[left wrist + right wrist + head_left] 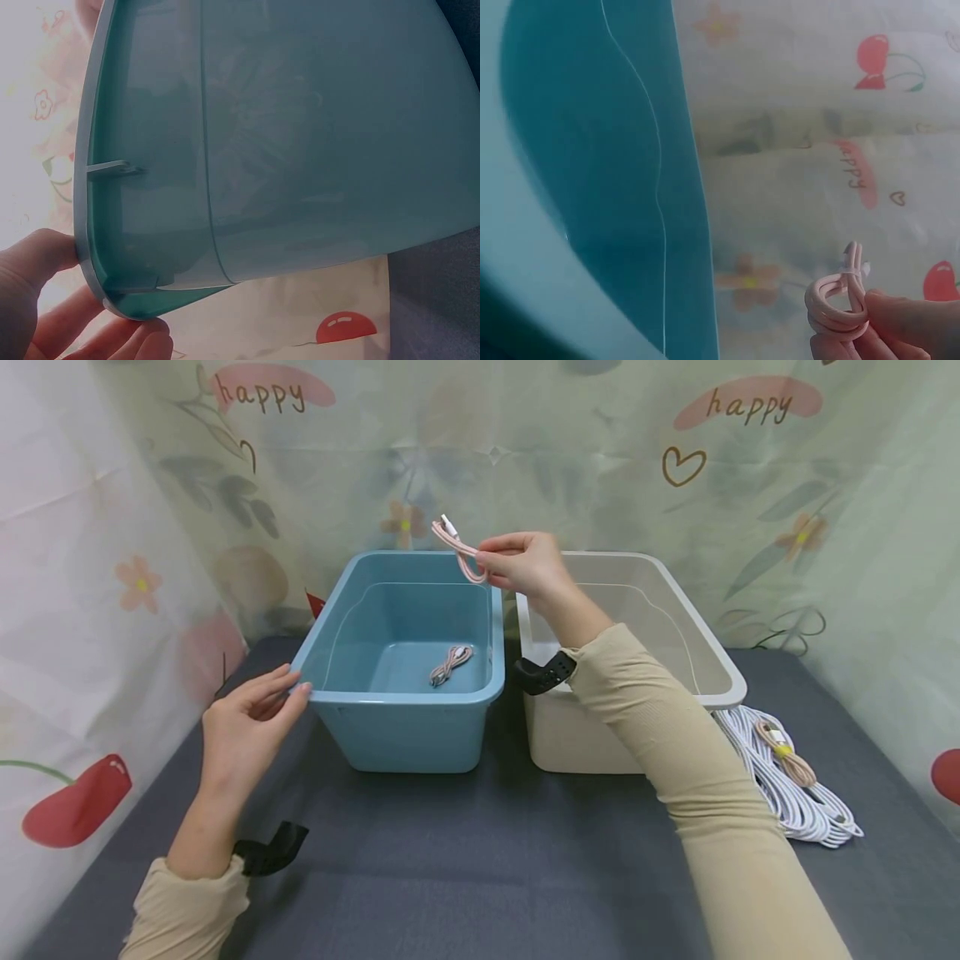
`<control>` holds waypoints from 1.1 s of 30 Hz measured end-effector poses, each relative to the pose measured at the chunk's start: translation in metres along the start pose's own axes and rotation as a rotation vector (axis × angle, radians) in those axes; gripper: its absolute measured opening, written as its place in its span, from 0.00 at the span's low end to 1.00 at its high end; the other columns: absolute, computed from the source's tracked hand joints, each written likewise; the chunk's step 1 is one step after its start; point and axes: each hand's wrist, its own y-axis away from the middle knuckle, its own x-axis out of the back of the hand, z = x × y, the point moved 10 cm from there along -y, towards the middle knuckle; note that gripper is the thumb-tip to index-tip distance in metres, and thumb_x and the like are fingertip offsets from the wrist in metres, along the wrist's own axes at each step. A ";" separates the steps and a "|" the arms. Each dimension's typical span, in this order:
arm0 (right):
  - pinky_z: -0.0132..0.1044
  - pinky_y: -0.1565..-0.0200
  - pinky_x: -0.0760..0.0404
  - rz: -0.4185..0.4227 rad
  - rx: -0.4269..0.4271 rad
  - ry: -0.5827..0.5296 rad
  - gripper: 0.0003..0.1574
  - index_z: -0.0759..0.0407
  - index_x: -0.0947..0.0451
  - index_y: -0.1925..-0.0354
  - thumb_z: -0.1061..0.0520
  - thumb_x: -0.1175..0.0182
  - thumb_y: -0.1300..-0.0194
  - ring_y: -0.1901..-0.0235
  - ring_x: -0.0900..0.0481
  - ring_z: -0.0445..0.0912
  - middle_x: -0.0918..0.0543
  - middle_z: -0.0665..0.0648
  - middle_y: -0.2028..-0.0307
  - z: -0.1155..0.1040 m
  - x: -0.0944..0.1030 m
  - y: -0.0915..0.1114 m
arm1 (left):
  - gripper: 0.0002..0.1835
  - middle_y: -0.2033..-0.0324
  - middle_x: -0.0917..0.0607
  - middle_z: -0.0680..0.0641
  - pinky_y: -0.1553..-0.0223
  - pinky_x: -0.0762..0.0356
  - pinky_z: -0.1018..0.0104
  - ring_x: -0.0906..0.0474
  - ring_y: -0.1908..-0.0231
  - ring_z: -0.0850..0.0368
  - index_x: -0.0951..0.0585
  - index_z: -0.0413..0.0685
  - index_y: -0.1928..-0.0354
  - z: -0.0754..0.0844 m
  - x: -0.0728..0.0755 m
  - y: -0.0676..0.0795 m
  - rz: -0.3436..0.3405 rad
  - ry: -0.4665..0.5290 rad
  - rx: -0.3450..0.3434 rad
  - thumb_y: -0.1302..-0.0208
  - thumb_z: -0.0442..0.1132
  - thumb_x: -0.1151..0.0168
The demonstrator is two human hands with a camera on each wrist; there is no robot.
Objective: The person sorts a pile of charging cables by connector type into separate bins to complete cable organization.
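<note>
My right hand [525,562] pinches a coiled pink USB cable [459,552] between thumb and fingers, above the back right corner of the blue plastic bin [408,698]. In the right wrist view the looped cable [836,307] shows bundled near its plug end. My left hand [243,718] grips the front left corner of the bin's rim; in the left wrist view its thumb [46,255] lies on one side of the rim and the fingers on the other. Inside the blue bin, another bundled pink cable [450,665] lies on the floor.
A beige bin [585,747] stands right of the blue one, partly behind my right forearm. Beside it on the dark cloth [465,868] lies a long white cable coil [806,810], with a yellow-tied beige cable [787,756] on top. Patterned curtains hang around.
</note>
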 end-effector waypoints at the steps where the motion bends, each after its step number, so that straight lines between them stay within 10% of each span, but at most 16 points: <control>1: 0.36 0.49 0.19 -0.001 -0.001 -0.006 0.20 0.65 0.22 0.50 0.63 0.38 0.41 0.59 0.18 0.44 0.19 0.59 0.54 0.000 -0.002 -0.001 | 0.22 0.43 0.21 0.49 0.57 0.27 0.87 0.18 0.51 0.58 0.20 0.46 0.47 0.000 0.000 0.000 0.000 0.000 0.000 0.41 0.49 0.37; 20: 0.41 0.50 0.18 0.046 -0.044 -0.107 0.17 0.68 0.21 0.53 0.65 0.39 0.41 0.73 0.21 0.42 0.21 0.55 0.71 0.014 -0.028 -0.020 | 0.23 0.42 0.22 0.47 0.56 0.25 0.84 0.19 0.51 0.62 0.20 0.49 0.46 -0.002 -0.001 0.000 -0.017 -0.006 0.015 0.41 0.51 0.38; 33: 0.39 0.51 0.17 0.116 -0.071 -0.116 0.15 0.68 0.20 0.54 0.65 0.38 0.42 0.60 0.17 0.51 0.18 0.65 0.51 0.024 -0.034 -0.031 | 0.22 0.43 0.21 0.48 0.57 0.27 0.88 0.25 0.59 0.82 0.19 0.48 0.47 -0.001 0.000 0.000 0.001 0.015 0.005 0.41 0.49 0.37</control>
